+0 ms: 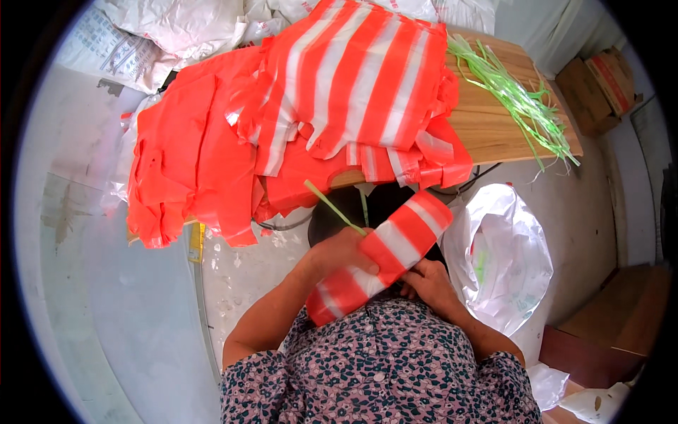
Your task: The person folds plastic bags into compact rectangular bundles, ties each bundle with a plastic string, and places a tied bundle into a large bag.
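A folded bundle of red-and-white striped plastic bags [404, 239] lies slantwise in front of my torso. My left hand [345, 253] is closed on its left side, thumb on top. A light green plastic strand [330, 202] sticks up from beside that hand, and a second thin strand stands a little to its right. My right hand [432, 284] is at the bundle's lower right edge, fingers drawn together. Its fingertips are partly under the bundle, so what they pinch is hidden.
On the wooden table [494, 131] lie striped plastic bags [360, 78], plain red ones [173, 152] and a bunch of green strands [512, 92]. An open white plastic sack [519, 247] stands at my right. Cardboard boxes [597, 88] sit farther right, white sacks [176, 32] far left.
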### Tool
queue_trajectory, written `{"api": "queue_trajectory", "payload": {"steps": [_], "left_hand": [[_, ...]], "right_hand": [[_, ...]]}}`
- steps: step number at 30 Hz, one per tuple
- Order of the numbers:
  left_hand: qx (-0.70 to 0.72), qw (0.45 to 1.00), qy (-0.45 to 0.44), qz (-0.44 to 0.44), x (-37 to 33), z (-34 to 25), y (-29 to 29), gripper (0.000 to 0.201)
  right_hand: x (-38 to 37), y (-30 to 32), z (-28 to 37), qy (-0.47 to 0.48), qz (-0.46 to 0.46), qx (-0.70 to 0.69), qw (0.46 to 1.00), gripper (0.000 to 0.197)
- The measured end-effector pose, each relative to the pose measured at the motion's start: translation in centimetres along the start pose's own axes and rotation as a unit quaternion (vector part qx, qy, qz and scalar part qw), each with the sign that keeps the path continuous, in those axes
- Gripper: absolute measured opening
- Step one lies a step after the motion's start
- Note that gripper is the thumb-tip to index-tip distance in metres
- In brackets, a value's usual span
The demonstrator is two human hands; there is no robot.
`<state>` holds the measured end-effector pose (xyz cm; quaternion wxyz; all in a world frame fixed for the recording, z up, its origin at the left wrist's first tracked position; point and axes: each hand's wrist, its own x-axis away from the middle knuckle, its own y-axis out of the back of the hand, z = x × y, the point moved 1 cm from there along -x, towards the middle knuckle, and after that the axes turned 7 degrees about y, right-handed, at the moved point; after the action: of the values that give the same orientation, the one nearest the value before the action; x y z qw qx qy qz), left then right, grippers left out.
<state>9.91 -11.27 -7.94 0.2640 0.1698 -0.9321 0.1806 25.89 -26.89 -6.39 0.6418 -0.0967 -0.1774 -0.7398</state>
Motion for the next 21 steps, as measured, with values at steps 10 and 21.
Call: {"api": "queue_trajectory", "payload": {"steps": [10, 21], "left_hand": [[-0.014, 0.999, -0.009, -0.047, -0.7, 1.0, -0.2, 0.042], [-0.035, 0.990, 0.018, -0.134, 0.5, -0.8, -1.2, 0.048]], "right_hand": [[2.0, 2.0, 3.1, 0.240, 0.043, 0.365, 0.898, 0.045], [3.0, 4.4, 6.5, 0.243, 0.064, 0.270, 0.930, 0.040]]}}
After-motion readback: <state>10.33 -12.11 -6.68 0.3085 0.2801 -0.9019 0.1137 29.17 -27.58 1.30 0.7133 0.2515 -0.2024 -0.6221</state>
